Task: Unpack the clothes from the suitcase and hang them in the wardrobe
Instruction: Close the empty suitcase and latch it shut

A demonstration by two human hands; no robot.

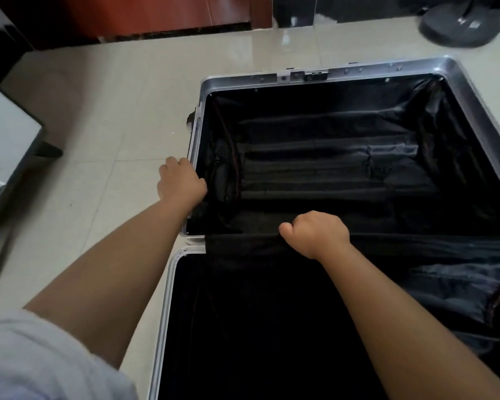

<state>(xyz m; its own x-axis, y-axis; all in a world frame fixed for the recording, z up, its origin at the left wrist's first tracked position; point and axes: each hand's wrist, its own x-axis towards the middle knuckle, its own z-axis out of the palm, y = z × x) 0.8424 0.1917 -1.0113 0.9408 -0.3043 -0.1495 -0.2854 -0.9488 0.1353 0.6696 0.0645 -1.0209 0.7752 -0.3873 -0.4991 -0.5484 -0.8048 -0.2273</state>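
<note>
A silver-framed suitcase (344, 71) lies open flat on the tiled floor, both halves lined in black. My left hand (181, 183) grips the left rim of the far half. My right hand (315, 235) is curled round the black fabric (243, 243) at the hinge between the halves. The far half shows only black lining with ridges. A dark garment or divider flap (456, 287) lies crumpled in the near half at the right; I cannot tell which it is. No wardrobe is in view.
A reddish-brown wooden door or cabinet (156, 15) stands at the back. A grey round base (459, 24) sits at the top right. White furniture with a dark edge (9, 145) is at the left. Pale floor tiles (113, 111) lie between them.
</note>
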